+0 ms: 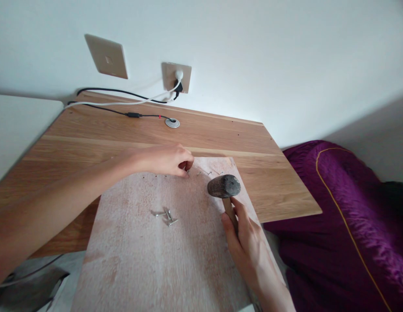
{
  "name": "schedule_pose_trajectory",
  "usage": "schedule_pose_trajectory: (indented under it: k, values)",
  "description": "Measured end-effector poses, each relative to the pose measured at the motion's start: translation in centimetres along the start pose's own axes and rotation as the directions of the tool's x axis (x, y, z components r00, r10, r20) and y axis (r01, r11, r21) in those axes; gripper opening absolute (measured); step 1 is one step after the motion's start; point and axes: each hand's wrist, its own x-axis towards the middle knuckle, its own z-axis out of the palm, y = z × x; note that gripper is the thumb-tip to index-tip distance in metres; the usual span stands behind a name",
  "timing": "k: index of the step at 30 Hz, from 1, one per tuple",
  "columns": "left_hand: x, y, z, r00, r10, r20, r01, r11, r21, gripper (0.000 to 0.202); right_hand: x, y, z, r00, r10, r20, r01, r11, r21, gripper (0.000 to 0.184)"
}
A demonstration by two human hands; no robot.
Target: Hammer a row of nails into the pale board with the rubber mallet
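Note:
My right hand (245, 236) is wrapped round the wooden handle of a hammer (224, 187), whose dark round head hangs just above a pale wooden board (162, 255). My left hand (168, 159) reaches across the board's far end with fingertips pinched on a small nail (187, 172) standing on the board, a little left of the hammer head. Several loose nails (165, 215) lie in a small heap near the board's middle. A few driven nails (209, 173) show along the far edge.
The board lies on a wooden desk (260, 173) against a white wall. Black and white cables (123, 106) run from a wall socket (176, 77) to a grommet (172, 123). A purple quilt (344, 225) lies to the right.

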Motion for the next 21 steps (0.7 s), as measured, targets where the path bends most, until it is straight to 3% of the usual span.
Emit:
schedule_pose_trajectory:
  k: [16, 21]
  values:
    - [0.0, -0.2, 0.9, 0.994, 0.08, -0.068, -0.086, 0.993, -0.075, 0.012, -0.1, 0.2, 0.2, 1.0, -0.013, -0.011, 0.013, 1.0, -0.004, 0.045]
    - [-1.0, -0.3, 1.9, 0.985, 0.089, -0.147, -0.102, 0.991, -0.082, 0.014, -0.2, 0.3, 0.4, 1.0, -0.008, -0.023, 0.008, 1.0, 0.015, 0.045]
